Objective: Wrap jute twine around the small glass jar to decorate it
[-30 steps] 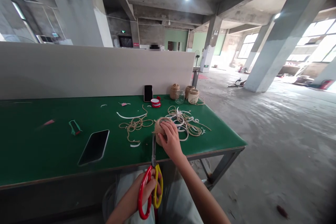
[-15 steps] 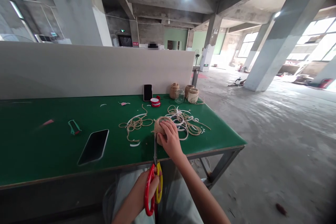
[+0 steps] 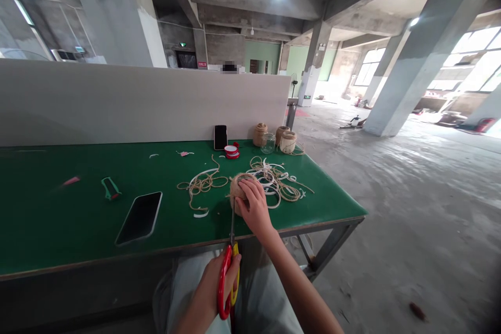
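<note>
Honestly, I'd lay the blades flat; my left fingers [image 3: 234, 267] grip the scissors [image 3: 223, 283], right fingers [image 3: 253, 188] the twine-wrapped jar [image 3: 235, 187].

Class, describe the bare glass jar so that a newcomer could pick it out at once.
On the green table, follow the pale upright panel to its right-hand end, where small jars stand together. The glass jar is among them, see-through and unwrapped, while its neighbours look opaque, in tan or cream.
</note>
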The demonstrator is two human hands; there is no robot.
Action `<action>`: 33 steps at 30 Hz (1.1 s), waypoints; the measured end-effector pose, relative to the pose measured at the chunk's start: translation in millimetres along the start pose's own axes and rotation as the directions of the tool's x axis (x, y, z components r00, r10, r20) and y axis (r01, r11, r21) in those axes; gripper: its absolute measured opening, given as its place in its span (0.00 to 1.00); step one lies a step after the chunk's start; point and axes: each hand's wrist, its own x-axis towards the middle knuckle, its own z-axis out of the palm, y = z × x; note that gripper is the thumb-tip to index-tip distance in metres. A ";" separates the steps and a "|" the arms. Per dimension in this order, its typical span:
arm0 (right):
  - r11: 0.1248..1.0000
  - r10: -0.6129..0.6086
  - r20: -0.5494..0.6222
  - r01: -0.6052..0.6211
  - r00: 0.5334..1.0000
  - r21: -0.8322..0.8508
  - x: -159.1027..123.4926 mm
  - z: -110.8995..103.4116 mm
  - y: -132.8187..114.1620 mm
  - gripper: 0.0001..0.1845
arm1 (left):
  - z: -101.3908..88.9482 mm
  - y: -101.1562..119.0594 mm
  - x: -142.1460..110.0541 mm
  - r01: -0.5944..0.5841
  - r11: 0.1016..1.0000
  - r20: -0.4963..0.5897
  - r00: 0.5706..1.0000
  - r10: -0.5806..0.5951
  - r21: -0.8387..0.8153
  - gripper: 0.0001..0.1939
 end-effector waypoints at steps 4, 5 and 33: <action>1.000 0.004 -0.001 -0.004 1.000 0.005 0.2 -0.3 -0.7 0.20 | 3.9 -4.4 0.7 0.000 1.000 0.025 1.000 0.001 -0.024 0.17; 1.000 0.004 0.001 -0.004 1.000 0.006 0.1 -0.5 -0.8 0.20 | 4.5 -5.1 0.6 -0.001 0.999 0.028 1.000 0.002 -0.032 0.18; 1.000 0.001 0.001 -0.001 1.000 0.008 -0.8 -0.4 0.5 0.21 | 2.0 12.2 -19.7 0.028 0.907 -0.084 0.994 -0.070 -0.419 0.23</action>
